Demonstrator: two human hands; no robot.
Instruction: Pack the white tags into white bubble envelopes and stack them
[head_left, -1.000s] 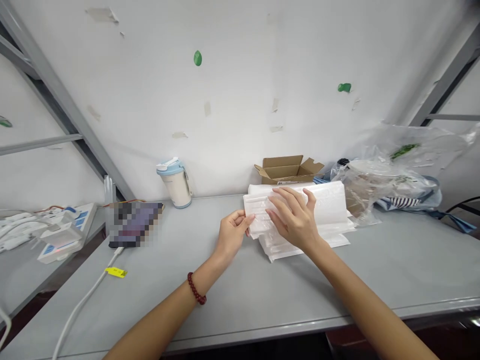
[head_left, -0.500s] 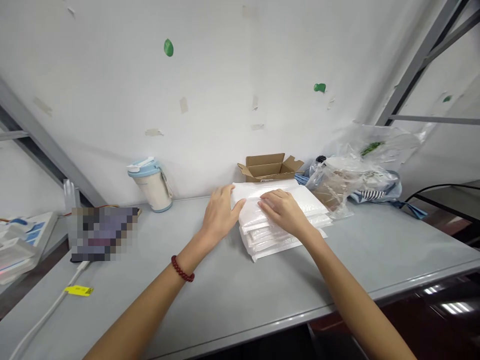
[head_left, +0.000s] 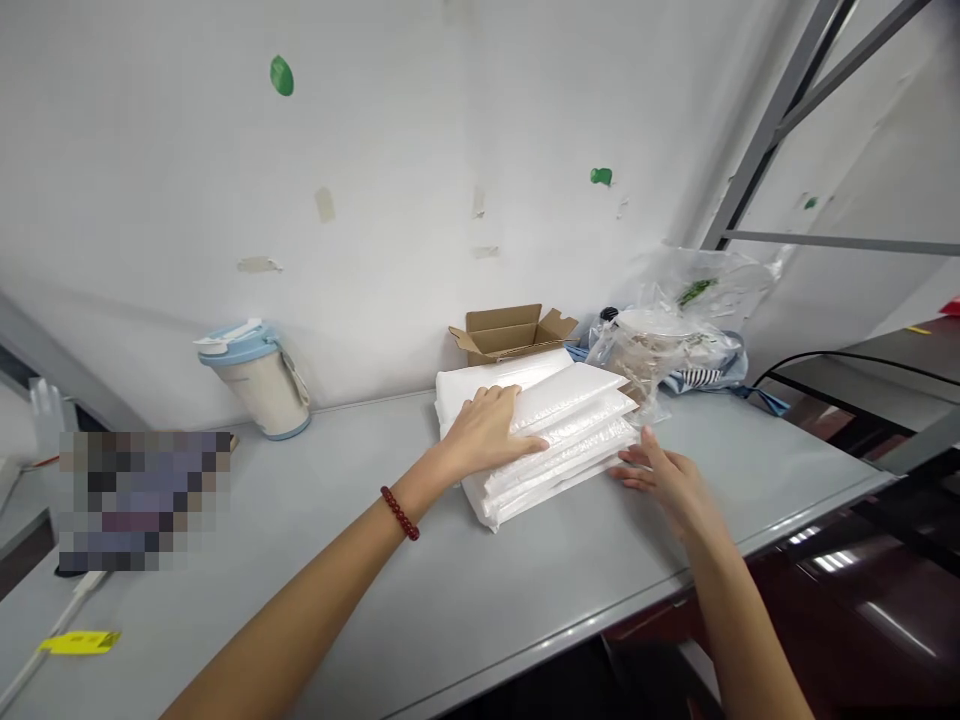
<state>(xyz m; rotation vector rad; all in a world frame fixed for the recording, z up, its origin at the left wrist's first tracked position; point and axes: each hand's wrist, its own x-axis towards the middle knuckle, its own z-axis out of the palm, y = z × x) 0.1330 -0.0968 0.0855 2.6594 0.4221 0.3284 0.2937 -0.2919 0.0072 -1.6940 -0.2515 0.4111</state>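
A stack of white padded bubble mailers (head_left: 562, 440) lies on the grey table, its layers fanned and slightly askew. Across the left part of the stack rests my left hand (head_left: 487, 430), a dark red bead bracelet on its wrist. Its thumb is spread from the fingers and lies along the mailers' front; the far fingertips are partly hidden. At the stack's right end is my right hand (head_left: 671, 480), thumb raised and fingers apart. Its fingertips are close to the lower mailers; I cannot tell whether they touch.
Behind the stack stands an open cardboard box (head_left: 502, 335). To its right lie clear plastic bags (head_left: 660, 340) over blue cloth. A blue-lidded cup (head_left: 259, 385) stands by the wall. At left are a blurred-out flat device (head_left: 142, 500) and a white cable with a yellow tag (head_left: 81, 643).
My left hand has moved right, onto the mailers. My right hand has left the top of the stack for its right end. Several mailers have shifted and fanned; the view has turned right.
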